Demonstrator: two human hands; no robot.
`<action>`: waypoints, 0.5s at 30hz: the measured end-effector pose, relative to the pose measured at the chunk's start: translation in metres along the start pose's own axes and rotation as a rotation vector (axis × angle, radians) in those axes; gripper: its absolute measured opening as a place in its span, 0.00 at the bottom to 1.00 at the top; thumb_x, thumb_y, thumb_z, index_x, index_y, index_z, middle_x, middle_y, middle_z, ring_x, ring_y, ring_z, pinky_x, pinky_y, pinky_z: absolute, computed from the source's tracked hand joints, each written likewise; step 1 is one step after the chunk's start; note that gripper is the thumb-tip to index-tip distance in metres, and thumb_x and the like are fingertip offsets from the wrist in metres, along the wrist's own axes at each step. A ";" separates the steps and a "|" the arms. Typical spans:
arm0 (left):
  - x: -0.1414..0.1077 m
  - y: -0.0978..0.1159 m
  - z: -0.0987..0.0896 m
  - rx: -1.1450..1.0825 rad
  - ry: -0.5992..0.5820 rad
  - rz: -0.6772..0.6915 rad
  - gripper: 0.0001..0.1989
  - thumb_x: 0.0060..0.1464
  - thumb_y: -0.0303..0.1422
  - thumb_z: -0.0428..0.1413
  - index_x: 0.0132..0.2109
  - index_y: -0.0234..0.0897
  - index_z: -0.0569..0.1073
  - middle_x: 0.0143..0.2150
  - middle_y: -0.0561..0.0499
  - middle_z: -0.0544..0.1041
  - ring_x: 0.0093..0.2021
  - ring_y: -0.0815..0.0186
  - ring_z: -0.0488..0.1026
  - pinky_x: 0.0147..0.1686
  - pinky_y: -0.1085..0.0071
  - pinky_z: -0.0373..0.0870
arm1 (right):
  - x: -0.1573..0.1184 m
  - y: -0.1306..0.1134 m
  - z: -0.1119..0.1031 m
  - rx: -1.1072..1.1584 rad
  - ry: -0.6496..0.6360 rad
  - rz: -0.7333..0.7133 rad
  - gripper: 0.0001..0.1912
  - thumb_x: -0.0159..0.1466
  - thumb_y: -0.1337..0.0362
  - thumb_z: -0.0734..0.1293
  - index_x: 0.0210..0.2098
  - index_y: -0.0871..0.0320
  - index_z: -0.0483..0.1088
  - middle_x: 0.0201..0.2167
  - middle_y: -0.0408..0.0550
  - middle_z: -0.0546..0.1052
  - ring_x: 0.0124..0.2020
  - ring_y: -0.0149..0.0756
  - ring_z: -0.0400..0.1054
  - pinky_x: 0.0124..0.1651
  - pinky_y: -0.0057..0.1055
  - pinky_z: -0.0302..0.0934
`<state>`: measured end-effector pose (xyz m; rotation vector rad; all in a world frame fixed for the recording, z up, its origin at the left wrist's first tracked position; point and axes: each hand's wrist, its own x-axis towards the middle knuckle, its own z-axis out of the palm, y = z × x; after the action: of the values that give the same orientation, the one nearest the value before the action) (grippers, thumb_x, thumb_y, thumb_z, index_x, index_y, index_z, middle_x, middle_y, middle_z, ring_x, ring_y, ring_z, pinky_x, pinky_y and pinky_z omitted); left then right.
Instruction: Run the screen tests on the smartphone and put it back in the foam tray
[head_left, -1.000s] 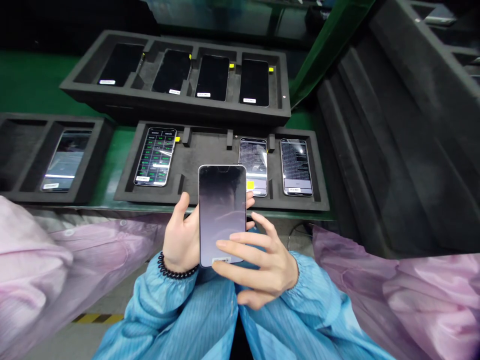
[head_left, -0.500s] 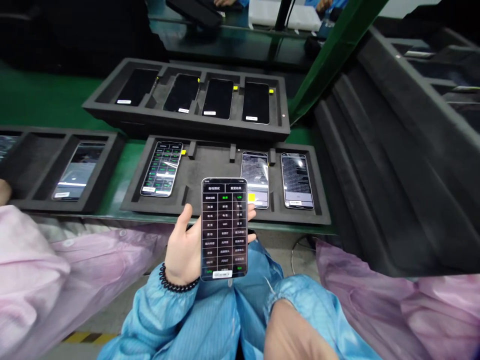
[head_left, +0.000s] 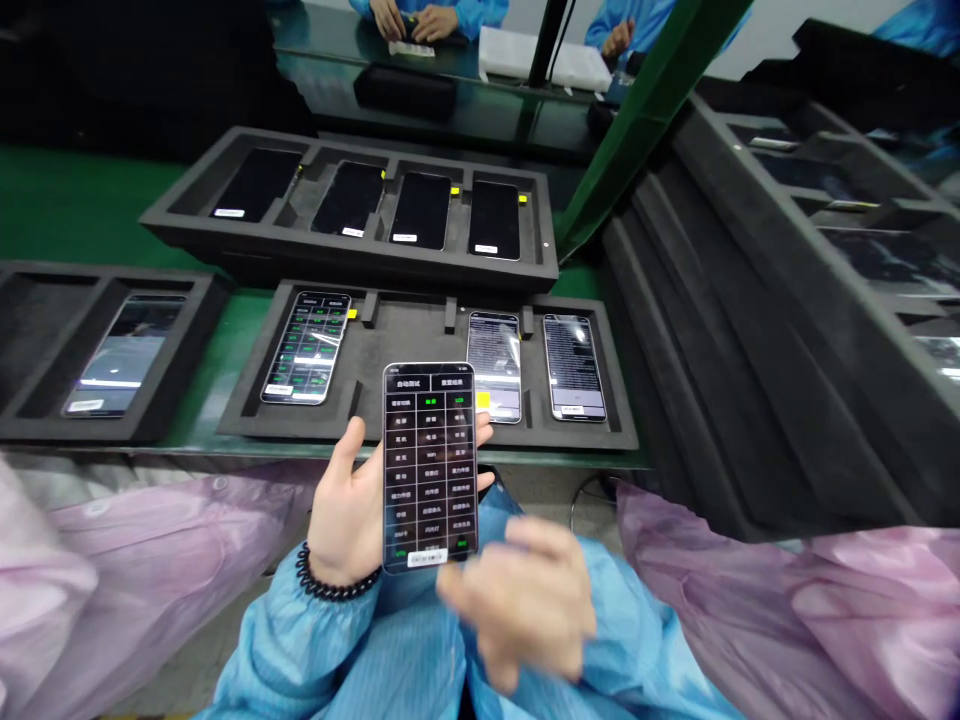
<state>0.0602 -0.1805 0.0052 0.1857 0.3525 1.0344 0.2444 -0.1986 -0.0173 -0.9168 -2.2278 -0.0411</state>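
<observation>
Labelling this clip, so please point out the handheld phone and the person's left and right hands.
Handheld phone (head_left: pixel 430 465): head view, on its lit test-menu screen.
Left hand (head_left: pixel 339 530): head view, on the middle of the hand.
Right hand (head_left: pixel 521 600): head view, on the blurred middle of the hand.

Our left hand (head_left: pixel 345 520) holds up a smartphone (head_left: pixel 430 465) showing a grid test menu, while our blurred right hand (head_left: pixel 517 600) hovers just below it, open. Behind them, a black foam tray (head_left: pixel 420 330) on the green table (head_left: pixel 225 340) carries three more phones (head_left: pixel 305 347) with lit screens.

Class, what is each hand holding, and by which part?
The left hand holds a smartphone by its back and side edges; the right hand holds nothing.
</observation>
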 end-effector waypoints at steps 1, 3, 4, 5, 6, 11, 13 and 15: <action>0.000 0.001 0.002 -0.001 0.001 0.002 0.40 0.65 0.57 0.32 0.71 0.36 0.60 0.73 0.40 0.62 0.78 0.48 0.39 0.74 0.41 0.36 | 0.003 0.004 -0.001 0.001 0.087 -0.022 0.24 0.75 0.52 0.51 0.61 0.51 0.70 0.62 0.49 0.70 0.54 0.41 0.68 0.58 0.43 0.69; 0.001 0.004 0.007 -0.008 -0.007 0.018 0.38 0.66 0.54 0.29 0.71 0.37 0.61 0.72 0.41 0.64 0.77 0.49 0.45 0.74 0.44 0.39 | 0.011 0.014 -0.005 -0.009 0.227 -0.028 0.28 0.75 0.56 0.48 0.64 0.53 0.69 0.64 0.48 0.68 0.54 0.42 0.67 0.65 0.43 0.63; 0.001 0.005 0.010 -0.008 -0.010 0.029 0.38 0.67 0.51 0.26 0.71 0.38 0.60 0.72 0.41 0.64 0.76 0.49 0.48 0.74 0.44 0.40 | 0.014 0.017 -0.007 -0.022 0.251 -0.007 0.28 0.75 0.56 0.49 0.65 0.54 0.68 0.64 0.49 0.67 0.54 0.42 0.66 0.68 0.45 0.59; 0.001 0.006 0.013 -0.007 -0.012 0.040 0.38 0.67 0.48 0.24 0.71 0.39 0.60 0.71 0.42 0.65 0.76 0.49 0.51 0.74 0.44 0.42 | 0.017 0.020 -0.008 -0.039 0.248 0.023 0.27 0.75 0.56 0.49 0.66 0.53 0.67 0.64 0.50 0.66 0.55 0.43 0.65 0.70 0.47 0.56; 0.002 0.007 0.017 -0.007 -0.008 0.052 0.38 0.67 0.46 0.22 0.72 0.39 0.59 0.71 0.42 0.66 0.75 0.50 0.54 0.74 0.45 0.44 | 0.019 0.022 -0.009 -0.054 0.232 0.047 0.27 0.75 0.55 0.49 0.67 0.51 0.65 0.64 0.50 0.66 0.56 0.43 0.65 0.71 0.48 0.54; 0.002 0.010 0.024 -0.009 0.028 0.057 0.41 0.66 0.43 0.16 0.72 0.38 0.59 0.67 0.41 0.70 0.71 0.51 0.62 0.72 0.47 0.48 | 0.019 0.022 -0.009 -0.049 0.199 0.068 0.28 0.75 0.53 0.48 0.69 0.50 0.62 0.64 0.53 0.66 0.58 0.46 0.64 0.71 0.51 0.53; 0.003 0.009 0.022 -0.006 0.039 0.050 0.40 0.66 0.43 0.17 0.72 0.38 0.59 0.67 0.40 0.71 0.70 0.50 0.63 0.72 0.46 0.49 | 0.019 0.022 -0.008 -0.024 0.205 0.056 0.28 0.75 0.53 0.49 0.71 0.52 0.60 0.65 0.54 0.65 0.59 0.45 0.64 0.71 0.51 0.52; 0.003 0.008 0.020 0.000 0.053 0.045 0.39 0.66 0.45 0.20 0.71 0.38 0.60 0.67 0.40 0.70 0.70 0.49 0.63 0.72 0.45 0.49 | 0.019 0.022 -0.008 -0.005 0.209 0.041 0.28 0.75 0.54 0.49 0.71 0.52 0.59 0.66 0.54 0.63 0.60 0.45 0.64 0.72 0.51 0.52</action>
<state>0.0624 -0.1735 0.0263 0.1672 0.3980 1.0847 0.2533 -0.1733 -0.0047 -0.9174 -2.0167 -0.1177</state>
